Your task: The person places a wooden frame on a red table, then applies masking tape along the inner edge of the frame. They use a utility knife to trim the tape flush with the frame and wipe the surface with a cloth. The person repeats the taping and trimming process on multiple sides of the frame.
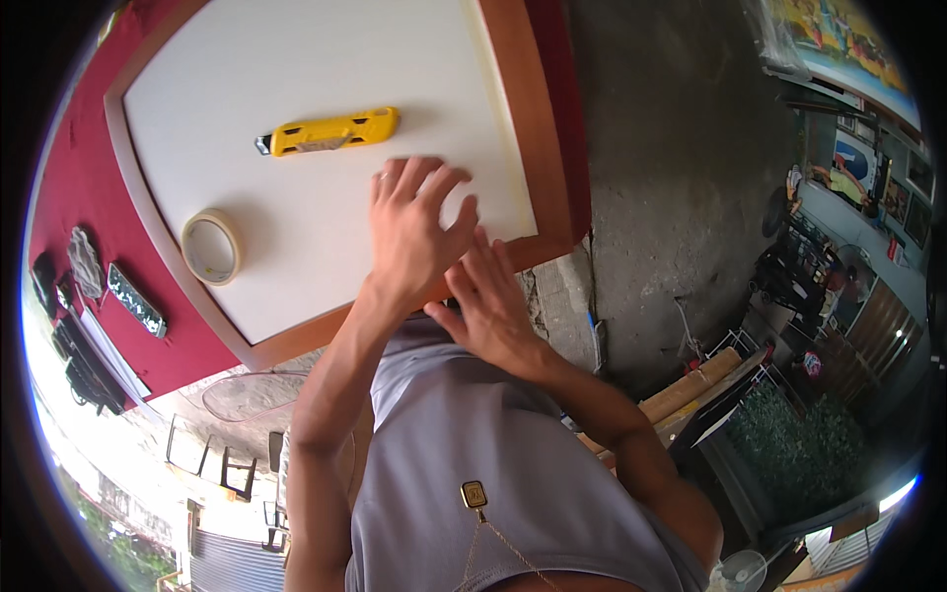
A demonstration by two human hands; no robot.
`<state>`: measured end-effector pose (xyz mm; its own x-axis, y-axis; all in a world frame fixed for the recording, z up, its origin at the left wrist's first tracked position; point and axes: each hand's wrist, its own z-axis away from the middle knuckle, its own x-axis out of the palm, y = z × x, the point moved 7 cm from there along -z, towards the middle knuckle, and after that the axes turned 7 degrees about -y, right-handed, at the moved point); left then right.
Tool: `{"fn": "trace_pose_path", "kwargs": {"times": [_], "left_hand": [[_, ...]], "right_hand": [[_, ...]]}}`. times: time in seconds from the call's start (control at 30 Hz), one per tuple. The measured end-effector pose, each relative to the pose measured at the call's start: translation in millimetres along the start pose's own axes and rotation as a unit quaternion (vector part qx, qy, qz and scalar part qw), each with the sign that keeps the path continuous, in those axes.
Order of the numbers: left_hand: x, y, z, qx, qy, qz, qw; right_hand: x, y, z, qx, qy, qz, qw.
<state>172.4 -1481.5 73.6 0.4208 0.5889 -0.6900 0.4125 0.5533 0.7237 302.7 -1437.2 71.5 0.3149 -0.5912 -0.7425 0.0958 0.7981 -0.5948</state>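
Note:
My left hand [409, 222] is over the near right part of a white board [296, 69], its fingers apart and slightly curled, with nothing visible in them. Close beside it, my right hand [490, 306] stretches its fingers over the near edge of the brown wooden frame [543, 128] around the board. The two hands overlap a little at the right fingertips; whether they touch, I cannot tell. Beyond the left fingertips lies a yellow utility knife [330, 131], its metal tip pointing left. A roll of cream masking tape [235, 245] rests on the board's left side.
The frame lies on a red surface [187, 340], where a dark, shiny case [136, 299] and black items [84, 365] sit at the left. Grey concrete floor [661, 197] stretches along the right. Cardboard tubes [691, 383] lie at the lower right, near a leafy plant [794, 439].

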Motion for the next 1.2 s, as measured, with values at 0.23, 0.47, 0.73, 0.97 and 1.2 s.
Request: {"fn": "trace_pose_path", "kwargs": {"times": [0.23, 0.47, 0.73, 0.97, 1.2], "left_hand": [[48.4, 17.2, -29.7, -0.08, 0.046, -0.113, 0.989], [60.7, 34.4, -2.9, -0.114, 0.031, -0.129, 0.985], [79.8, 40.5, 18.4, -0.168, -0.046, -0.135, 0.976], [76.5, 43.8, 18.9, -0.186, -0.048, -0.147, 0.97], [61.6, 23.3, -13.3, -0.14, 0.034, -0.13, 0.981]], "right_hand": [[17.3, 2.4, 7.3, -0.049, -0.049, -0.017, 0.997], [19.6, 5.0, 12.2, -0.124, 0.012, 0.015, 0.992], [56.5, 15.9, 19.3, -0.139, -0.048, 0.343, 0.928], [39.5, 19.7, 18.2, -0.119, -0.032, 0.068, 0.99], [40.4, 15.8, 18.5, -0.118, -0.108, 0.05, 0.986]]}}
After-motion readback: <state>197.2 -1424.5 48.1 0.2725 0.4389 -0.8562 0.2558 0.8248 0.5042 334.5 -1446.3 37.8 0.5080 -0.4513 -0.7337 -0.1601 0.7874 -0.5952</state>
